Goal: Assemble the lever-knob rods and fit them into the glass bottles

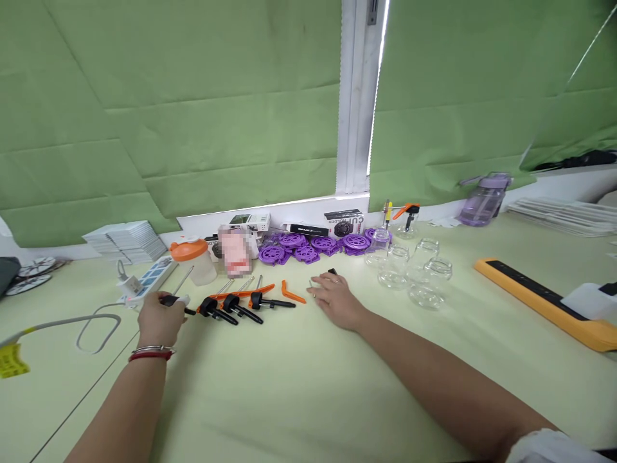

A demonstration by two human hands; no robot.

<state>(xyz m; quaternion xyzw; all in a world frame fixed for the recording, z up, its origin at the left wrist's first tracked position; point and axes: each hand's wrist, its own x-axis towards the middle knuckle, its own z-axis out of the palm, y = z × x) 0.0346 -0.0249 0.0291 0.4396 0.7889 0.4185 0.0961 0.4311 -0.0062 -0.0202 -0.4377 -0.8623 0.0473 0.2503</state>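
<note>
My left hand is closed round a black spray pump head whose thin tube points up and to the right. Beside it, several black spray pump heads with tubes lie in a row, orange trigger levers among them. One bent orange lever lies apart, to their right. My right hand rests low over the table with its fingers stretched out and apart. A small black piece shows just past its knuckles, mostly hidden by the hand.
Clear glass bottles stand right of centre. Behind are purple plastic wheel-like parts, boxes and an orange-lidded shaker cup. A power strip with cable lies left; an orange-black tool lies right, near a purple jug.
</note>
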